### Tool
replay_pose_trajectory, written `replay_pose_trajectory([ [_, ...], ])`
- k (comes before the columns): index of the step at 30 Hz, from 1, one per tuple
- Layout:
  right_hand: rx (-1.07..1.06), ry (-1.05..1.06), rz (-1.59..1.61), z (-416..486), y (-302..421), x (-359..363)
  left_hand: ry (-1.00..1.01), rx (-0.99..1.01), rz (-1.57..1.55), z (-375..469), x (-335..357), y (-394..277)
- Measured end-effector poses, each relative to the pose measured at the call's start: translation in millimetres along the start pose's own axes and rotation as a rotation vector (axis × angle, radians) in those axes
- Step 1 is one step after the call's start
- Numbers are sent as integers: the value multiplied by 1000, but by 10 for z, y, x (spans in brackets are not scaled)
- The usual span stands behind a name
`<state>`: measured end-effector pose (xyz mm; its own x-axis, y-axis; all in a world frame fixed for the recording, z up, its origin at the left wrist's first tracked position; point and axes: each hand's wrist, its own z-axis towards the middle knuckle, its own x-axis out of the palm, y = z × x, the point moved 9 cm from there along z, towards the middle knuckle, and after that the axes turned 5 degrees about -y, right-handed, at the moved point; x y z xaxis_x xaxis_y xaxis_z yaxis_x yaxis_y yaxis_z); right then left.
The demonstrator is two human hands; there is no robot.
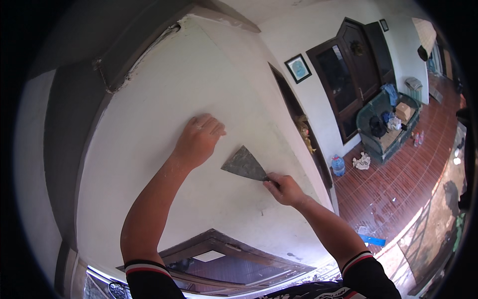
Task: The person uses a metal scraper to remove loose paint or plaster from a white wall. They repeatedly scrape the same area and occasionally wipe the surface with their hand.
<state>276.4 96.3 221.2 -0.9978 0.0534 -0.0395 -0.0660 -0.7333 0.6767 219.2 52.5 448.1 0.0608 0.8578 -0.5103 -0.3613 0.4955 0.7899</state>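
My right hand (285, 188) grips the handle of a wide putty knife (244, 164). Its grey triangular blade points up and left, in front of a pale painted wall (231, 97). I cannot tell whether the blade touches the surface. To the left and a little higher, my left hand (203, 136) is against or very near the same wall, its fingers curled and dusted white. Whatever may be under those fingers is hidden. Below both hands, a dark wooden frame with glass (231, 261) is set into the wall.
Rough, chipped plaster runs under a dark beam (138, 48) at upper left. On the right, a green bench (388, 127) holds bags and a cardboard box. A water jug (338, 165) and white cloth (361, 161) sit on the brown tiled floor (373, 187). A framed picture (298, 68) hangs beyond.
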Motion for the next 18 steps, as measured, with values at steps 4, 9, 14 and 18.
replay_pose_trajectory([
  [4,-49,-21,16,-16,14,15,-59,-10,25,-17,-22,32],
  [9,7,3,23,-34,-47,29,-78,-55,1,28,-89,25],
  [14,0,-14,34,-35,-33,-12,-83,30,36,68,-93,-116],
  [18,13,8,6,-41,-43,-6,-64,30,65,65,52,-89],
])
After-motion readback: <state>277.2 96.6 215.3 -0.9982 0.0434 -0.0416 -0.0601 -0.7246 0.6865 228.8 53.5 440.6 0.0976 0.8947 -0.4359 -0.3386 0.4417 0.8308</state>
